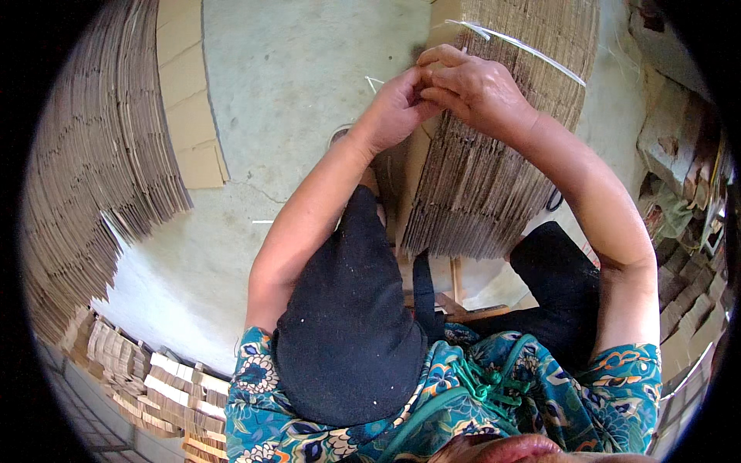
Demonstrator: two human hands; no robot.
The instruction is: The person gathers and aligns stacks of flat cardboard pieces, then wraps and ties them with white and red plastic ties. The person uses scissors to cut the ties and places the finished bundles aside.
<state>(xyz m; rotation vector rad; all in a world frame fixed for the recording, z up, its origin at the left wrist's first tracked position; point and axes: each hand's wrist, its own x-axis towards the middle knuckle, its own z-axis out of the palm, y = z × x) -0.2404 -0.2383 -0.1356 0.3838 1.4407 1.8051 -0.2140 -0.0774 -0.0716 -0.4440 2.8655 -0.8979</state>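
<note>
A tall bundle of flat brown cardboard sheets [475, 181] stands on edge between my knees. Across its far part runs a thin white strap [532, 52]. My left hand [403, 100] and my right hand [482, 86] meet above the bundle's left edge, just nearer than the strap. The fingers of both are closed and pinched together; whatever lies between them is hidden. A thin white strip [373, 82] shows beside my left hand, and I cannot tell whether it joins the strap.
Large rows of stacked cardboard [93, 139] fill the left, with a flat cardboard sheet [189, 100] at their side. Smaller cardboard piles [174, 382] lie at the lower left. More stacked pieces [691, 293] line the right. A white scrap [262, 222] lies on the concrete floor [301, 54].
</note>
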